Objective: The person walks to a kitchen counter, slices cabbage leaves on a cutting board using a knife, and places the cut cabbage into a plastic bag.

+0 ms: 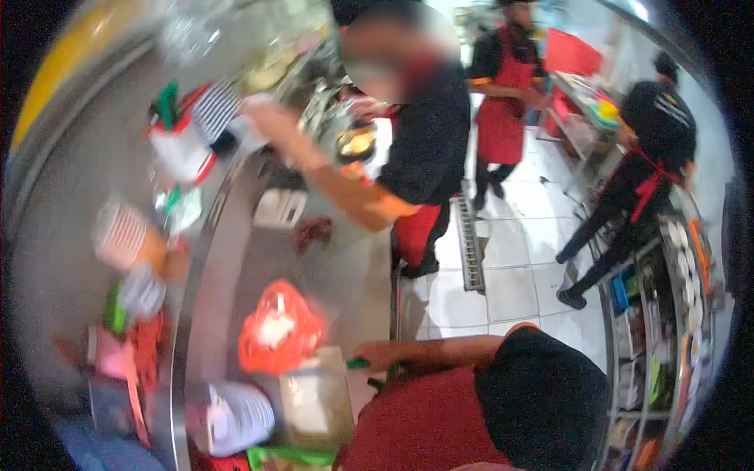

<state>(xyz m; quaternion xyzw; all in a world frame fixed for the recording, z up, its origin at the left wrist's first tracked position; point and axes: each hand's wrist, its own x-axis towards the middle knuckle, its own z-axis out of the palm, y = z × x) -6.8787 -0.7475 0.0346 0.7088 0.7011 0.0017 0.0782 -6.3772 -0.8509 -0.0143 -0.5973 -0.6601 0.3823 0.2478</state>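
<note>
From the lower right my right arm reaches across my red apron (424,428) to the counter's near edge. My right hand (378,356) is closed around a small green thing, perhaps a handle; its kind is unclear. Close by is a pale rectangular container (316,404), left of and below the hand. Just beyond it a red-orange plastic bag (281,334) sits on the metal counter (236,259), with something white showing in it. A large clear tub with a whitish content (238,418) stands farther left. My left hand is out of view.
Across the counter a co-worker's blurred arm (314,169) reaches toward a striped item (214,111). A white box (280,208) and bagged goods (129,235) lie on the steel surface. Two other people stand on the tiled floor (510,239); a loaded shelf (648,337) is at right.
</note>
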